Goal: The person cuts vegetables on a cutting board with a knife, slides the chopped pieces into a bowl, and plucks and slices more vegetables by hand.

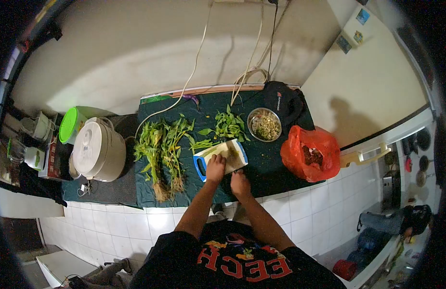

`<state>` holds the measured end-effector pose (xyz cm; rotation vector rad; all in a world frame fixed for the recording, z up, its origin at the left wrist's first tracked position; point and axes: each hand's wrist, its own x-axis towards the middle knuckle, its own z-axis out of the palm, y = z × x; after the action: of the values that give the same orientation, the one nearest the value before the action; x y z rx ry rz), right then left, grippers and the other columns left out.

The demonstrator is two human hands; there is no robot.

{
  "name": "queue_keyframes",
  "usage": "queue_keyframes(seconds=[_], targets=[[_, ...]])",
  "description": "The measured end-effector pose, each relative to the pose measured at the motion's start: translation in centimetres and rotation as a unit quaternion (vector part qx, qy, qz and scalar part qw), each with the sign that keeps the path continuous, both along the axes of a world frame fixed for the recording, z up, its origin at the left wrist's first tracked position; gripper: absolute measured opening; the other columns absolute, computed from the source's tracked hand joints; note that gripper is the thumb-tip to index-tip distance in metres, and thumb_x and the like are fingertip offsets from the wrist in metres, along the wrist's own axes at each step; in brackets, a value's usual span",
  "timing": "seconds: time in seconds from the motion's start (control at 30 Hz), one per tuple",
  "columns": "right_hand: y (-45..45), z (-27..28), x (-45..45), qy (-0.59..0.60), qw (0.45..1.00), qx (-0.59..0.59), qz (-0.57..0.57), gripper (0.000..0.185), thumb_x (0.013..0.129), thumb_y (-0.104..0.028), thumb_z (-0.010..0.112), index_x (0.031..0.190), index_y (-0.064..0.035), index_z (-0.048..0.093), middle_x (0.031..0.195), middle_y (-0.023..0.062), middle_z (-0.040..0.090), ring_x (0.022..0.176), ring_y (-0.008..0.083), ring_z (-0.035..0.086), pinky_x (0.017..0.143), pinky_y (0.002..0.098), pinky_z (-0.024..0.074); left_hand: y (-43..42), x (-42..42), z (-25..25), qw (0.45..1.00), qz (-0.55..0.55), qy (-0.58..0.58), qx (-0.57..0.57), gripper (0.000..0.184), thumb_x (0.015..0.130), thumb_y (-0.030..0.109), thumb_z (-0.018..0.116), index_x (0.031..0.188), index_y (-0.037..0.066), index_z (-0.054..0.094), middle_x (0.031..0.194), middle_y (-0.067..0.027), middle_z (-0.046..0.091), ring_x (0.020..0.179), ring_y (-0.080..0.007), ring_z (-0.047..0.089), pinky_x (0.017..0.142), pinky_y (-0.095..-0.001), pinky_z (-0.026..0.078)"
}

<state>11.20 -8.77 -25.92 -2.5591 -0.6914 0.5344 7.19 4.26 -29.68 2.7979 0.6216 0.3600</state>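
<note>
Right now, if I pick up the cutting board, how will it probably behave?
The cutting board will likely stay stiff, judging by its flat, straight-edged shape. The chopped greens look loose on it, so they may slide off if it tilts. The open loop of its blue handle should probably make gripping easier.

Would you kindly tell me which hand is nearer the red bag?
Right. The right hand is left of the red bag; the left hand is farther left, at the cutting board.
</note>
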Motion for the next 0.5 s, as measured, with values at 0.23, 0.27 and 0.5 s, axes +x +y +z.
queue_keyframes(seconds=[0.23, 0.27, 0.5], targets=[[0.0, 1.5, 0.1, -0.023, 0.998, -0.003, 0.056, 0.033, 0.096, -0.027, 0.044, 0.102, 0.0053, 0.051, 0.085, 0.0265, 0.065, 0.081, 0.0417, 0.065, 0.069, 0.0478, 0.0529, -0.2, -1.3, -0.2, 0.998, -0.043, -0.021, 0.03, 0.022, 0.078, 0.015, 0.056, 0.098, 0.009, 0.062, 0.099, -0.0083, 0.055, 0.098, -0.0267, 0.052, 0.08, -0.039, 0.046], [-0.2, 1.4, -0.2, -0.018, 0.999, -0.005, 0.038, 0.034, 0.096, -0.026, 0.044, 0.101, 0.0062, 0.051, 0.085, 0.0269, 0.064, 0.08, 0.0423, 0.064, 0.07, 0.0486, 0.0525, -0.3, -1.3, -0.1, 0.999, -0.028, -0.031, 0.012, 0.021, 0.079, 0.015, 0.056, 0.098, 0.008, 0.063, 0.1, -0.0084, 0.057, 0.097, -0.0281, 0.053, 0.079, -0.04, 0.047], [-0.4, 1.8, -0.1, 0.004, 1.0, -0.006, 0.016, 0.035, 0.096, -0.025, 0.044, 0.101, 0.0083, 0.05, 0.085, 0.0279, 0.064, 0.082, 0.0435, 0.064, 0.072, 0.0496, 0.052, -0.5, 0.2, 1.0, 0.991, 0.067, -0.081, -0.084, 0.023, 0.08, 0.015, 0.061, 0.102, 0.005, 0.062, 0.099, -0.0121, 0.059, 0.092, -0.0321, 0.055, 0.081, -0.0412, 0.047]])
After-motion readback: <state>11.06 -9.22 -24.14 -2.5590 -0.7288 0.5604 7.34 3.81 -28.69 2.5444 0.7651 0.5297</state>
